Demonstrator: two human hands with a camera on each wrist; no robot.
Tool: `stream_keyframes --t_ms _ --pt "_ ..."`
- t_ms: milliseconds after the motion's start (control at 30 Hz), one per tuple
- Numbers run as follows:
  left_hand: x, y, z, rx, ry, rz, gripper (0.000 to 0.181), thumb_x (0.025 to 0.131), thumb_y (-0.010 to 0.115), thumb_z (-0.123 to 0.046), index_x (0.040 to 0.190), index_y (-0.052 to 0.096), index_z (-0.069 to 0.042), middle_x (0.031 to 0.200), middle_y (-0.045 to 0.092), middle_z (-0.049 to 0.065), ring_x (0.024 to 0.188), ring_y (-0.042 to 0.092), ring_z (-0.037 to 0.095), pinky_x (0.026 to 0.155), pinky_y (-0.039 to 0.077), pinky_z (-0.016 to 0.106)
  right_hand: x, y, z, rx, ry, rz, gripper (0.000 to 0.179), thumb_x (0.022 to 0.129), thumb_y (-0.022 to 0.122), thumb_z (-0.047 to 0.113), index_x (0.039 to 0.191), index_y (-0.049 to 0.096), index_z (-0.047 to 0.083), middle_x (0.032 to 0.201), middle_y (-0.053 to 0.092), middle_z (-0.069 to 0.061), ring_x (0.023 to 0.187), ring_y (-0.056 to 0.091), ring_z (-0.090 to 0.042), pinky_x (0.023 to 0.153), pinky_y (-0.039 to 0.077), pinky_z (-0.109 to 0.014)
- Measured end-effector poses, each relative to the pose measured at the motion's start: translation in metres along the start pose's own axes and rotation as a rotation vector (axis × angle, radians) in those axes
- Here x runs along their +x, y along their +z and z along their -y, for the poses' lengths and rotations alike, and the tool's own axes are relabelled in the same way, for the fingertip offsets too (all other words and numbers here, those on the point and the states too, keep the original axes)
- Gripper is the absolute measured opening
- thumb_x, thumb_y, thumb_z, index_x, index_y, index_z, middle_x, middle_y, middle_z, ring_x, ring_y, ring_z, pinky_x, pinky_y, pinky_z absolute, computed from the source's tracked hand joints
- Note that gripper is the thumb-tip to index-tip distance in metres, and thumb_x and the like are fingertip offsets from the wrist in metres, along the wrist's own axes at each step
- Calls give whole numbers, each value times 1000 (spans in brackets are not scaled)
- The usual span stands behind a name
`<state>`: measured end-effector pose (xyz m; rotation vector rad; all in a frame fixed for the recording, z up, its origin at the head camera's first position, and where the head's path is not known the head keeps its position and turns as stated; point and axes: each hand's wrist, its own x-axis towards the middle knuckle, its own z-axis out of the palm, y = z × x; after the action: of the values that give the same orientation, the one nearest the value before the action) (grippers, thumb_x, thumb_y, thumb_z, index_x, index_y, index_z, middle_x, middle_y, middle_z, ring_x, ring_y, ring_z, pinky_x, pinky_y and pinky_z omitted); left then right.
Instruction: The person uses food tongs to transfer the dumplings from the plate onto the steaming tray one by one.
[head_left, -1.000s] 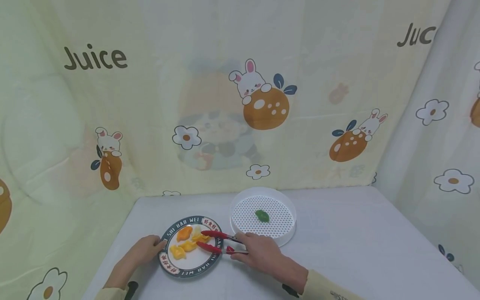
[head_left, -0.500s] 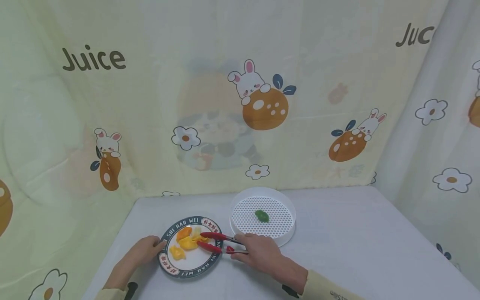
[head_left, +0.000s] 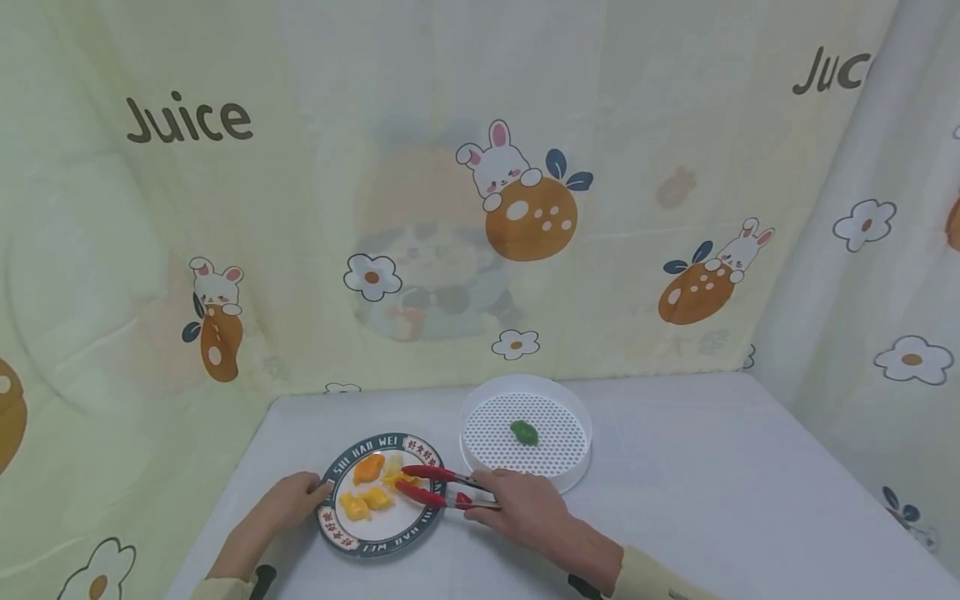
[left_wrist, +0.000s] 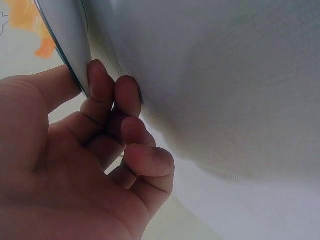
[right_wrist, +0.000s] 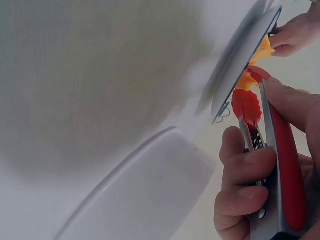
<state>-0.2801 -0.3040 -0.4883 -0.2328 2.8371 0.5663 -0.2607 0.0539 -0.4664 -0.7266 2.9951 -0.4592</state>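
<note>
My left hand point(head_left: 288, 500) pinches the left rim of a round plate point(head_left: 382, 546) with a dark, lettered border; in the left wrist view its thumb and fingers hold the edge. On the plate lie an orange dumpling-shaped piece point(head_left: 368, 467) and several yellow ones, two of them point(head_left: 355, 506) side by side at the lower left. Metal tongs point(head_left: 461, 502) with red tips are gripped in my right hand point(head_left: 521, 507). Their tips stand apart over the plate's right side, right at a yellow piece point(head_left: 397, 477) that they partly cover.
Behind the right hand, a white round steamer tray point(head_left: 487, 454) with a perforated base holds a green dumpling-shaped piece point(head_left: 524, 432). A white cloth covers the table point(head_left: 675, 483). Printed curtains point(head_left: 637, 250) stand at the back and sides.
One yellow piece shifts slightly up, then down beside the lower-left yellow piece, away from the pieces at the tong tips. The plate and left hand stay in place.
</note>
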Motion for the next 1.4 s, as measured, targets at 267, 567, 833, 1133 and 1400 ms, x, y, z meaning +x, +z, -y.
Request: stream_keyframes --t_ms 267,567,833,1133,1400 --pt "-1 1 0 4 -3 -1 46 102 56 -30 120 61 12 98 69 15 91 66 27 87 58 47 -7 -5 -4 1 11 -8 52 86 71 57 128 66 27 86 64 11 69 48 -6 54 38 -21" --pt "1 3 -1 10 -2 0 46 102 56 -29 121 60 13 100 69 18 92 66 28 89 58 48 -14 -16 -9 37 74 -38 56 84 73 57 130 66 27 85 62 11 72 49 -6 57 40 -22" --pt "0 1 0 10 1 1 48 102 56 -29 124 58 13 114 67 26 109 64 41 96 55 53 -20 -26 -14 36 83 -81 56 84 73 57 130 66 27 90 68 11 71 50 -6 56 41 -20" --pt "-1 0 0 5 11 -1 49 102 55 -30 125 58 13 115 66 28 110 63 43 96 54 54 -23 -36 -28 14 165 -147 60 83 71 62 132 66 27 107 74 5 77 53 -8 61 43 -24" --pt "-3 -2 -2 -1 11 5 48 102 56 -30 124 58 13 110 68 24 106 65 39 94 55 53 -25 -44 -44 36 260 -149 61 85 71 58 135 65 23 113 73 2 78 55 -13 60 43 -27"
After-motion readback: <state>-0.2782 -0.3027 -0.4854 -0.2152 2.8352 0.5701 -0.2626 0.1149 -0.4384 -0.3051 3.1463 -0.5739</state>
